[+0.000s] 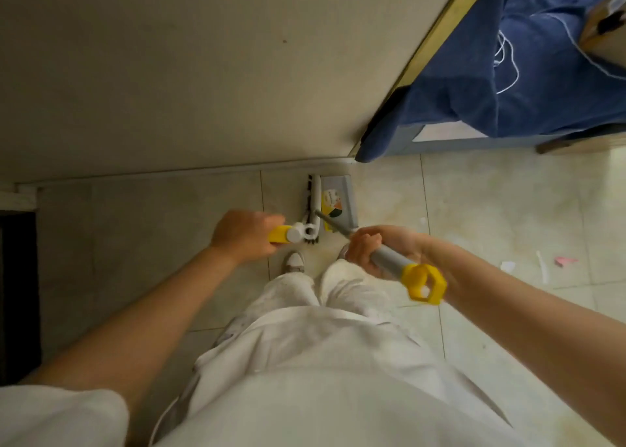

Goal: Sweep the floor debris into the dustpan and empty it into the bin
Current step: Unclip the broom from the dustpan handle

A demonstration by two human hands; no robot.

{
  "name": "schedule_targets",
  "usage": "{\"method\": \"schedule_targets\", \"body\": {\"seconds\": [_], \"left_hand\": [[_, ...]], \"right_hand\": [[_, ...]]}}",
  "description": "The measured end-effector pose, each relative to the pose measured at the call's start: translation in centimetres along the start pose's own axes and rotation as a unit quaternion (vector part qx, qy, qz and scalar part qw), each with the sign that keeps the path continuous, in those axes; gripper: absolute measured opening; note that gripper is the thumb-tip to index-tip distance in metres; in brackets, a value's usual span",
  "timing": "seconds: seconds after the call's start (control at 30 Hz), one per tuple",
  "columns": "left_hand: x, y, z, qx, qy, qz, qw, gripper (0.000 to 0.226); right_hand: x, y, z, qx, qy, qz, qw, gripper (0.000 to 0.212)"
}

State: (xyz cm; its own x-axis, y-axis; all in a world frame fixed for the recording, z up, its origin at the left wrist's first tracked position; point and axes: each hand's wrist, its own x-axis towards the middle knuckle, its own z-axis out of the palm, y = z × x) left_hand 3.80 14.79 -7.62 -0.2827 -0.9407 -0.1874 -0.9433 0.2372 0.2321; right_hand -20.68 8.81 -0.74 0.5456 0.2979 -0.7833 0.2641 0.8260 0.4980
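Note:
My left hand (pixel 242 233) grips the yellow-tipped top of the broom handle (pixel 283 234). The white broom head with dark bristles (pixel 313 206) stands on the tiles by the wall. Right beside it sits the grey dustpan (pixel 342 199) with a coloured wrapper inside. My right hand (pixel 371 248) holds the dustpan's long grey handle (pixel 389 260), whose yellow end cap (pixel 425 284) points toward me. Scraps of white and pink debris (pixel 542 265) lie on the pale tiles to the right.
A cream wall (pixel 169 74) runs along the far side with a skirting edge. A bed with a blue cover (pixel 508 84) stands at the upper right. A dark opening (pixel 17 277) lies at the left. My feet and white trousers (pixel 321 294) fill the lower middle.

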Motion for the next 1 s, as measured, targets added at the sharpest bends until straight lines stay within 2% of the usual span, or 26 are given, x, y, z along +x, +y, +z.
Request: {"method": "schedule_targets", "body": {"seconds": [0.07,0.2,0.33,0.4,0.47,0.73,0.83,1.0], "left_hand": [[-0.9,-2.1,-0.7,-0.001,0.007,-0.036,0.999,0.031],[-1.1,-2.0,-0.5,-0.009,0.000,-0.030,0.999,0.044],[-0.6,-0.2,-1.8,-0.037,0.002,-0.123,0.992,0.067],[-0.2,0.1,-2.7,-0.045,-0.011,-0.163,0.986,0.068],[0.1,0.4,-2.9,-0.049,-0.024,-0.161,0.985,0.068],[1.6,2.2,-2.5,-0.018,-0.046,-0.055,0.997,0.067],[2.8,4.0,-2.3,0.000,-0.051,-0.019,0.999,0.066],[4.2,8.0,-0.9,0.043,-0.004,0.098,0.994,0.062]], "right_hand": [[-1.1,-0.7,-1.4,-0.016,0.007,0.014,1.000,0.020],[-0.2,1.0,-1.8,-0.038,-0.003,-0.003,0.999,0.016],[0.5,2.2,-2.4,-0.031,0.000,-0.063,0.998,0.024],[0.9,3.2,-3.1,-0.030,0.013,-0.098,0.995,0.029],[1.5,4.4,-4.8,-0.022,0.028,-0.129,0.991,0.030],[4.0,8.6,-13.2,0.048,0.100,-0.199,0.974,0.026],[4.3,9.4,-15.7,0.093,0.103,-0.229,0.964,0.023],[4.1,11.0,-20.1,0.194,0.097,-0.287,0.933,0.032]]}}
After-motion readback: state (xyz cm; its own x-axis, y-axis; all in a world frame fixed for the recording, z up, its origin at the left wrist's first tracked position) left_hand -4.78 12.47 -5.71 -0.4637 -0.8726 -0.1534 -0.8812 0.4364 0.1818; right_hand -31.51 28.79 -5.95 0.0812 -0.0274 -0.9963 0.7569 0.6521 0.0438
